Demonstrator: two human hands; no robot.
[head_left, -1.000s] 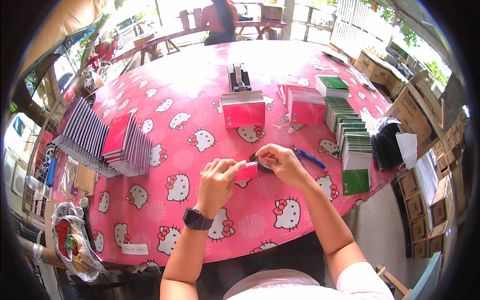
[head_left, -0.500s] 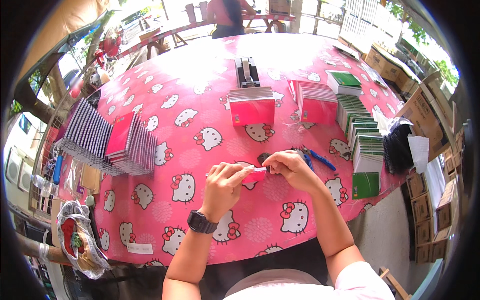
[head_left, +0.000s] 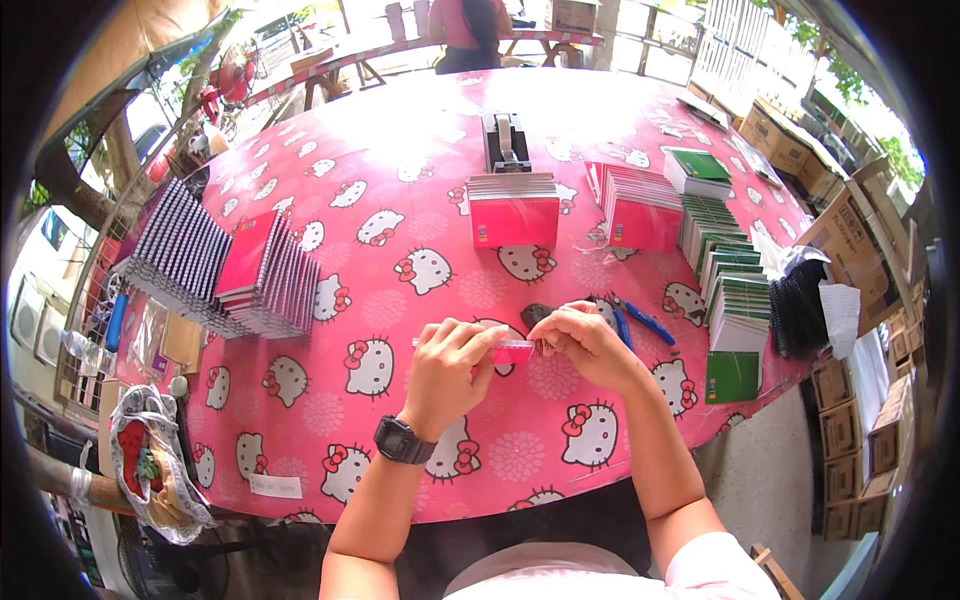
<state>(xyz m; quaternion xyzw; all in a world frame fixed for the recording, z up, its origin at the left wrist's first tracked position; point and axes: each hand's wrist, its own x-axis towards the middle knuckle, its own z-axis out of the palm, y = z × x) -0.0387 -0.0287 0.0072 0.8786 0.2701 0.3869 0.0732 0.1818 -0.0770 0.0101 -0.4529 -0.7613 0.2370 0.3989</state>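
Note:
My left hand, a dark watch on its wrist, is closed over a thin notebook with a pink cover, held nearly edge-on above the table. At the notebook's right end, the thumb and fingers of my right hand are pinched together. Whatever sits between those fingertips is too small to make out. A dark lump lies just behind my right fingertips. Beyond that hand rest blue-handled pliers.
Pink notebooks stand stacked in front of a tape dispenser, with another pink stack to the right. Green notebooks line the right side. Spiral-bound stacks occupy the left. A person is at a far table.
The whole view has shifted slightly, so the table's contents appear a little further right. Both hands stay at the notebook, with only slight movement of the fingers.

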